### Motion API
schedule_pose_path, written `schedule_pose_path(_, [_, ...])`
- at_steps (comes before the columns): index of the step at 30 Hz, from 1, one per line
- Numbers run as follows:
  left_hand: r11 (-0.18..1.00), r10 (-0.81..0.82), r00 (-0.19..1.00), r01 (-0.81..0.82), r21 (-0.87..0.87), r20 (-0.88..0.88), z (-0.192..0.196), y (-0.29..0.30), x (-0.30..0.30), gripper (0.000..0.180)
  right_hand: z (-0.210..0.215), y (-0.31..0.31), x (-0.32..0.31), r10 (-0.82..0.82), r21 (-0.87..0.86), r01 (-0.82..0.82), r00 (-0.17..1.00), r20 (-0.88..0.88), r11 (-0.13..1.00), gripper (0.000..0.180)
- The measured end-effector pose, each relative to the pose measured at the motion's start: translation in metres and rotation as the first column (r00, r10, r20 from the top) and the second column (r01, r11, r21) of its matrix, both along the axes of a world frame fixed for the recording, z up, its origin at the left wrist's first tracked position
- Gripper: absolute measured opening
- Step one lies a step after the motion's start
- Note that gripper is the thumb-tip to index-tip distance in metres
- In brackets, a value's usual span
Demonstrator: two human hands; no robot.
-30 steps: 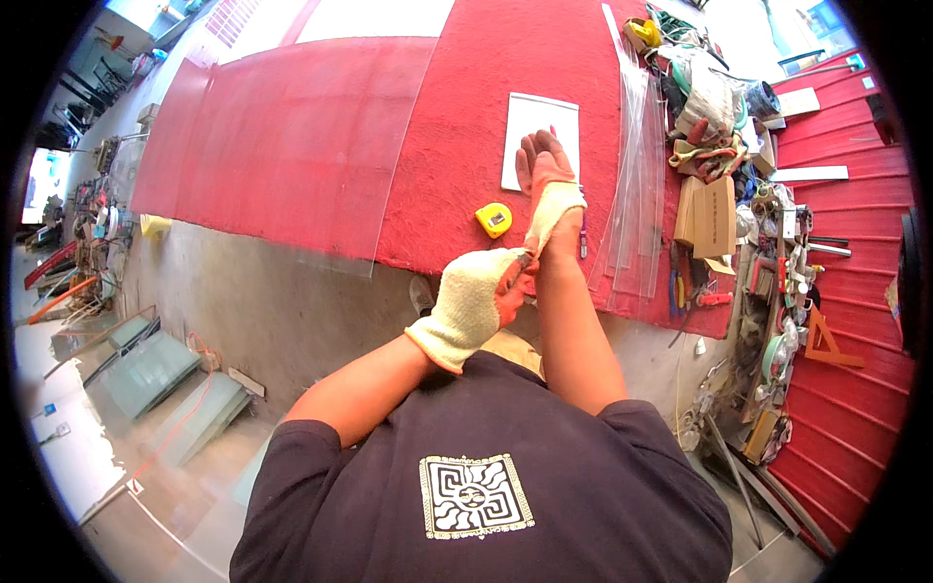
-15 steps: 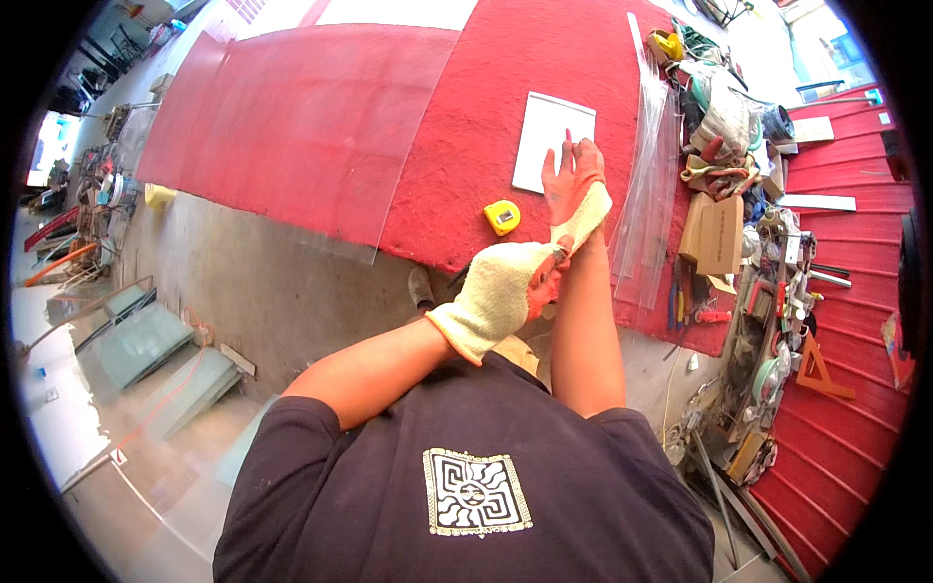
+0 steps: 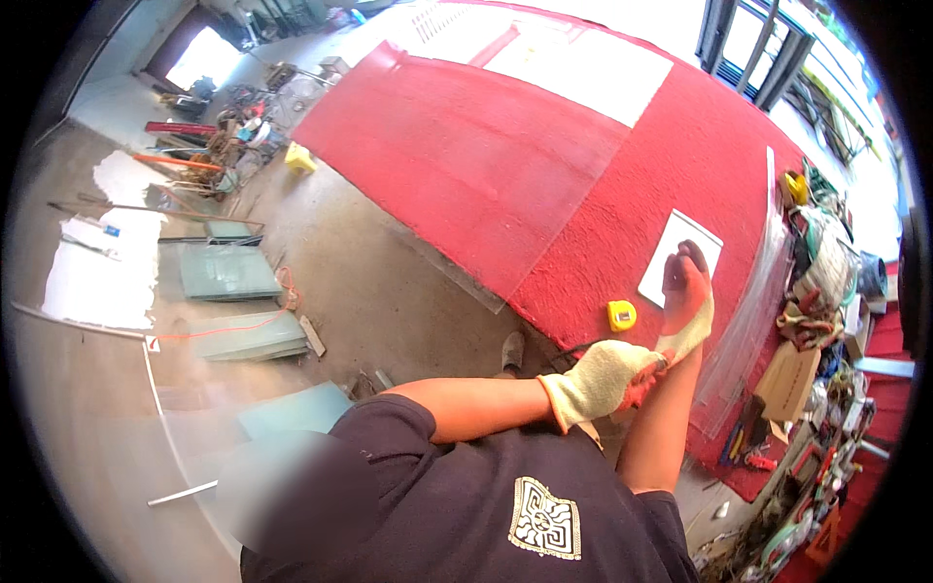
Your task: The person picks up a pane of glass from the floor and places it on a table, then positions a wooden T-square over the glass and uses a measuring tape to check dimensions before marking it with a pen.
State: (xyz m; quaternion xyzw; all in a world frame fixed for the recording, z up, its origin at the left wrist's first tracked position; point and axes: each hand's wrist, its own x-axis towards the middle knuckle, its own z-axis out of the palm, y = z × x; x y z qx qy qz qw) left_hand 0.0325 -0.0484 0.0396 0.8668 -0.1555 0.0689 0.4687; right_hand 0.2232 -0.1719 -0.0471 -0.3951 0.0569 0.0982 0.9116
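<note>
**Two gloved hands meet at the wrist over the red tabletop**

Both hands wear knitted gloves with red palm coating. The right hand (image 3: 686,291) reaches forward, its fingers together and laid flat at the near edge of a white sheet (image 3: 680,255) that lies on the red tabletop (image 3: 486,165). The left hand (image 3: 607,377) crosses in front of the body, its fingers closed on the cuff of the right glove at the wrist. A yellow tape measure (image 3: 622,315) sits on the red covering just left of the right hand, near the sheet but apart from it. A clear sheet (image 3: 753,321) runs along the tabletop's right edge, with a clutter of tools (image 3: 826,291) beyond. Panes of glass (image 3: 228,272) lie on the concrete floor at left.
</note>
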Motion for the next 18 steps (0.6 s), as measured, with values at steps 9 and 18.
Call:
schedule_pose_path(9, [0.996, 0.022, 1.000, -0.021, -0.087, 0.007, 0.001, -0.004, -0.006, 0.028, 0.028, 0.018, -0.002, 0.269, 0.427, -0.314, 0.949, 0.165, 0.848, 0.047])
schedule_pose_path(18, [0.995, 0.049, 0.997, -0.044, -0.093, 0.056, 0.010, 0.013, -0.011, 0.030, 0.047, 0.010, -0.005, 0.210, 0.209, -0.279, 0.930, 0.301, 0.937, 0.061])
